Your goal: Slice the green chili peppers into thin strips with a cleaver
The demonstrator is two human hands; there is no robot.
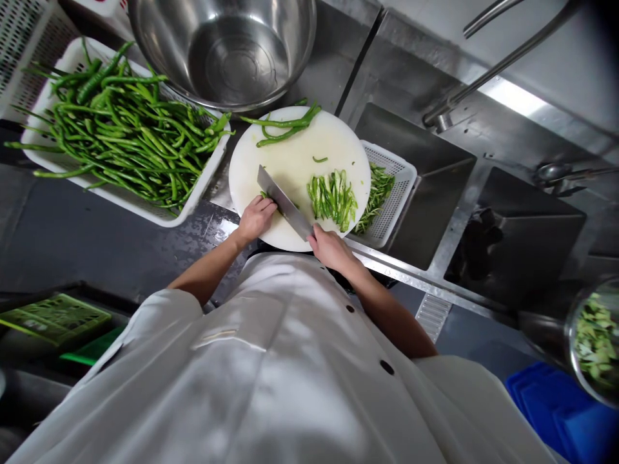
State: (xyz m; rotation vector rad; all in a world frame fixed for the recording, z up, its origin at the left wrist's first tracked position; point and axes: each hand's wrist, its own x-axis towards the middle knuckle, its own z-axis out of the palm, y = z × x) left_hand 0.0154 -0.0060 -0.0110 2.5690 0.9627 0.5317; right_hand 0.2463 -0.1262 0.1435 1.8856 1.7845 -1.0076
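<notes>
Counter is steel. Mid-frame, left hand pins pepper, likely slippery, best held near one end; right hand grips knife.

No readable text, label, brand, number or sign is showing anywhere in view.

Smooth metal cleaver, matt plastic cutting board
</notes>
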